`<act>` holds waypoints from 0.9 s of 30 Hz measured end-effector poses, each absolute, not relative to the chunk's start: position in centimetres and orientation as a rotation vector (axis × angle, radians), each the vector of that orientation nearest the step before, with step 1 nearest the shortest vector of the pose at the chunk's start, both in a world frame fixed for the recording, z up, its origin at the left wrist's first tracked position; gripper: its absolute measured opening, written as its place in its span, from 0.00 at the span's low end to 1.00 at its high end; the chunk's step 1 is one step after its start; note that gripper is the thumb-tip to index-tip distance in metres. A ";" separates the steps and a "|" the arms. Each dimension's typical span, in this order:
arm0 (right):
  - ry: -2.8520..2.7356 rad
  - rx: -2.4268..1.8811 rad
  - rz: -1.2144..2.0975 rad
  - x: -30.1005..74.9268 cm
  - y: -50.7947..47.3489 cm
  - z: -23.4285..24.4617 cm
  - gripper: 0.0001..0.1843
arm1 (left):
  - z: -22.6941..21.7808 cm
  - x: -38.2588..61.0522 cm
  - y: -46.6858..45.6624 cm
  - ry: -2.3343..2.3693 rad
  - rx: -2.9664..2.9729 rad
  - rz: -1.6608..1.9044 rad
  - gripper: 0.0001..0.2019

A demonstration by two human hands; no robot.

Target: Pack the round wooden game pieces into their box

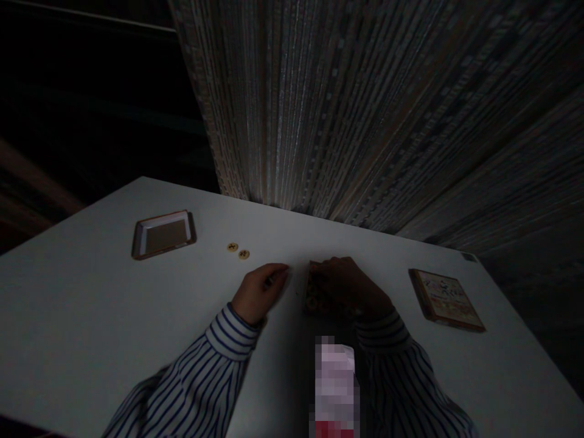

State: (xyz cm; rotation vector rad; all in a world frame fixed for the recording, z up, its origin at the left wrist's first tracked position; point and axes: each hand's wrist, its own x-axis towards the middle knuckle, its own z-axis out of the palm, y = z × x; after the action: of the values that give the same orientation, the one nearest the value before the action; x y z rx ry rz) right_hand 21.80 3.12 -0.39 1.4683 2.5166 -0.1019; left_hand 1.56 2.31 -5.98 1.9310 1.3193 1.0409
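My left hand (261, 293) hovers over the white table with thumb and fingers pinched together; whatever lies between the tips is hidden. My right hand (349, 283) reaches over a shallow dark box (308, 308) of round wooden game pieces (312, 303), its fingers bent down at the box's far left corner. Shadow hides what those fingertips hold. Two more round pieces, one disc (232, 247) and another disc (244, 254), lie side by side beyond my left hand, each with a dark mark on its face.
An open shallow tray (165, 236) with a pale inner wall sits at the far left of the white table (91, 304). On the right lies a flat printed box (449, 298). A string curtain (292, 109) hangs behind the table. Something pixelated (335, 383) appears between my forearms.
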 end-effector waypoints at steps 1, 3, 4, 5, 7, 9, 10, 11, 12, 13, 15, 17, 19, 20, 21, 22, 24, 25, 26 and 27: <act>2.522 1.474 -0.106 21.8 3.1 -0.4 0.13 | -6.0 1.6 2.3 1.316 1.931 1.043 0.13; 2.519 1.483 -0.113 21.8 3.1 -0.4 0.13 | -6.0 1.5 2.3 1.308 1.929 1.048 0.13; 2.514 1.486 -0.113 21.9 3.1 -0.4 0.13 | -6.1 1.5 2.3 1.304 1.928 1.049 0.12; 2.514 1.487 -0.114 21.9 3.1 -0.4 0.13 | -6.1 1.5 2.3 1.302 1.925 1.050 0.12; 2.527 1.488 -0.118 22.2 3.2 -0.5 0.13 | -6.2 1.5 2.3 1.306 1.919 1.053 0.12; 2.563 1.512 -0.102 22.5 3.3 -0.5 0.13 | -6.2 1.5 2.3 1.314 1.909 1.058 0.13; 2.584 1.537 -0.083 22.7 3.4 -0.5 0.12 | -6.2 1.5 2.3 1.317 1.901 1.060 0.13; 2.604 1.565 -0.060 22.9 3.4 -0.5 0.13 | -6.2 1.5 2.3 1.322 1.891 1.062 0.13; 2.627 1.594 -0.037 23.0 3.5 -0.5 0.13 | -6.1 1.5 2.3 1.326 1.879 1.066 0.13; 2.650 1.618 -0.021 23.1 3.5 -0.4 0.13 | -6.1 1.4 2.4 1.330 1.863 1.069 0.13; 2.698 1.651 -0.008 23.3 3.5 -0.2 0.12 | -6.0 1.3 2.5 1.335 1.815 1.083 0.13; 2.753 1.678 -0.002 23.4 3.4 0.2 0.11 | -5.8 1.2 2.6 1.326 1.741 1.112 0.14; 2.818 1.704 0.011 23.3 3.1 0.5 0.11 | -5.5 1.1 2.6 1.307 1.659 1.149 0.14; 2.853 1.711 0.019 23.3 2.9 0.6 0.12 | -5.3 1.0 2.7 1.297 1.620 1.169 0.14; 2.885 1.715 0.026 23.2 2.8 0.8 0.12 | -5.0 0.9 2.7 1.287 1.586 1.188 0.14; 2.911 1.716 0.033 23.2 2.6 0.9 0.12 | -4.8 0.8 2.7 1.278 1.557 1.204 0.14; 2.950 1.715 0.040 23.0 2.2 1.2 0.12 | -4.2 0.5 2.7 1.262 1.520 1.227 0.13; 2.963 1.715 0.040 22.9 2.0 1.4 0.12 | -4.0 0.4 2.7 1.257 1.509 1.235 0.13; 2.971 1.717 0.039 22.8 1.8 1.6 0.12 | -3.8 0.2 2.7 1.255 1.503 1.241 0.13; 2.976 1.722 0.042 22.7 1.5 1.8 0.12 | -3.6 0.0 2.6 1.253 1.500 1.245 0.13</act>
State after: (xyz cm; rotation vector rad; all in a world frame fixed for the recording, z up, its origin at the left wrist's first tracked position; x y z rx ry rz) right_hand 22.65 1.52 1.78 1.7218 2.9759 0.0422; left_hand 0.02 2.59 -3.60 1.5004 1.2534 1.2447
